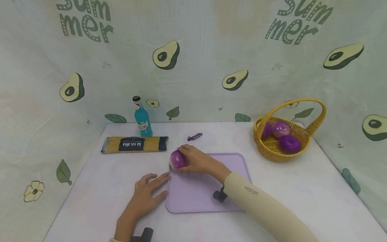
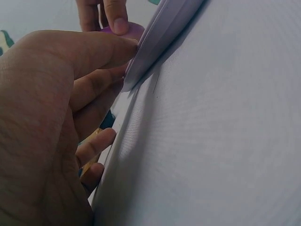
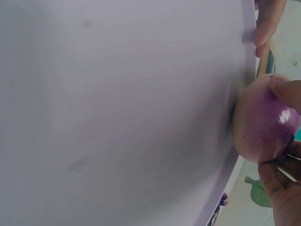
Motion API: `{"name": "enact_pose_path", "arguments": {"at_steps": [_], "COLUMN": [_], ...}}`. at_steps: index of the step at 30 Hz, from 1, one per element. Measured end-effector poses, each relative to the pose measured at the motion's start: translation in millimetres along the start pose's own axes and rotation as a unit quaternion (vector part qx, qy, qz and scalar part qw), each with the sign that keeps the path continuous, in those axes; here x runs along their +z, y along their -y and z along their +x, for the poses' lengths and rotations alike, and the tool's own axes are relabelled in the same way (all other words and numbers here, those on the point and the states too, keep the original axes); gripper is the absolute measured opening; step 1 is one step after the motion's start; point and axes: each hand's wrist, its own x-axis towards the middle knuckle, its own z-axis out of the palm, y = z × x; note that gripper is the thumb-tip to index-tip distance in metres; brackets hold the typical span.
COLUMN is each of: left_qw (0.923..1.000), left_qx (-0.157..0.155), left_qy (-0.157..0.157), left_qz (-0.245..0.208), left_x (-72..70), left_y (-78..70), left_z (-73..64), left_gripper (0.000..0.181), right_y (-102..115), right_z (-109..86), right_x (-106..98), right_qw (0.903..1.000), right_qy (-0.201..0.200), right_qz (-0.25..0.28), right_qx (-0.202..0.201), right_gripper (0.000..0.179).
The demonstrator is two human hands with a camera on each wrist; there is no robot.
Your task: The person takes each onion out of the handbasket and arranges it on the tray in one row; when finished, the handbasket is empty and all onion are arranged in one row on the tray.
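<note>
My right hand (image 1: pixel 196 159) grips a purple-and-white onion (image 1: pixel 178 160) at the far left corner of a lavender tray (image 1: pixel 205 195). In the right wrist view, thumb and fingertips hold opposite sides of the onion (image 3: pixel 263 120), low at the tray's rim (image 3: pixel 230 174). On the tray's left side, my left hand (image 1: pixel 146 195) has its fingers stretched toward the edge. The left wrist view shows fingertips of that hand (image 2: pixel 51 94) touching the tray's rim (image 2: pixel 155 47); nothing is held up in it.
A yellow wicker basket (image 1: pixel 266 151) with several purple vegetables stands at the right. A pasta packet (image 1: pixel 134 144) lies back left before a blue bottle (image 1: pixel 143 119). A small purple-wrapped candy (image 1: pixel 195 136) lies behind the tray. Printed curtains enclose the white table (image 1: pixel 286 193).
</note>
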Motion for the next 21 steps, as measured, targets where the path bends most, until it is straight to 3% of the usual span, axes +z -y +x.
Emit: {"name": "enact_pose_path", "arguments": {"at_steps": [21], "left_qw": [0.9999], "left_qx": [0.013], "left_qy": [-0.006], "left_qz": [-0.001], "left_x": [1.1], "left_y": [2.6], "left_z": [1.0], "left_gripper": [0.051], "right_y": [1.9], "right_z": [8.5], "right_x": [4.4], "right_qw": [0.9996], "right_qy": [0.002], "right_qz": [0.020], "right_qx": [0.020], "right_gripper": [0.083]}}
